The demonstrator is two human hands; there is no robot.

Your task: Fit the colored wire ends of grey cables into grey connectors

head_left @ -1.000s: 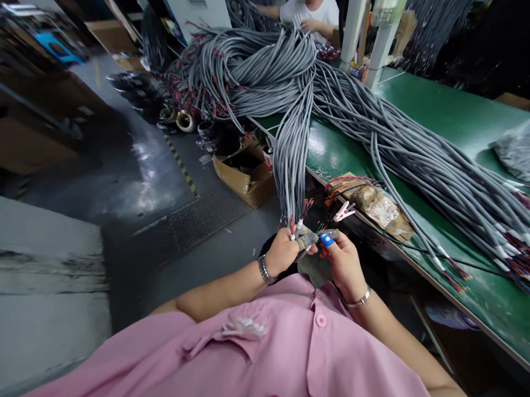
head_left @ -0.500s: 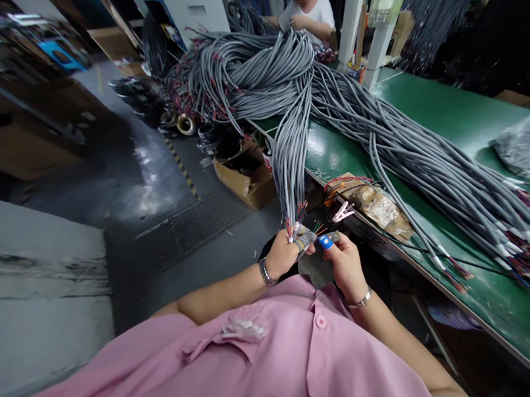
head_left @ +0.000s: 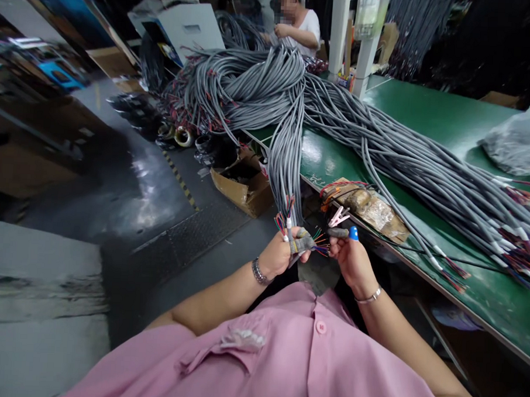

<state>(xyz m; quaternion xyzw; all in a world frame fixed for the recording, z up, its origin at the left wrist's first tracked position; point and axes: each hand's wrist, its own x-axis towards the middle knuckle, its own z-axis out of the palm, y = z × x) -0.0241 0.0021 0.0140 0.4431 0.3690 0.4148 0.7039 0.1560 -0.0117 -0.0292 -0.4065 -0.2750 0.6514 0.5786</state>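
My left hand (head_left: pixel 284 252) is closed around the end of a grey cable, with grey covers on its finger and thumb. Thin coloured wires (head_left: pixel 319 246) fan out of that end toward my right hand (head_left: pixel 350 258). More stripped cable ends with white bands (head_left: pixel 289 223) stick up by my left fingers. The right hand has a blue cover (head_left: pixel 353 233) on the thumb and a grey one on a finger. Its thumb stands apart from the curled fingers, beside the wire tips; whether they touch is unclear. A grey cable bundle (head_left: pixel 287 152) hangs from the table down to my left hand.
Thick grey cables (head_left: pixel 408 146) lie along the green table (head_left: pixel 427 106). On its near edge are a pink clip (head_left: pixel 338 216) and a taped cardboard piece (head_left: pixel 374 209). An open carton (head_left: pixel 243 189) stands on the floor. Across the table sits a person in white (head_left: pixel 305 30).
The right thumb has lifted off the wires and away from the finger. The wires in my left hand now spread wider, and both hands are slightly further apart.
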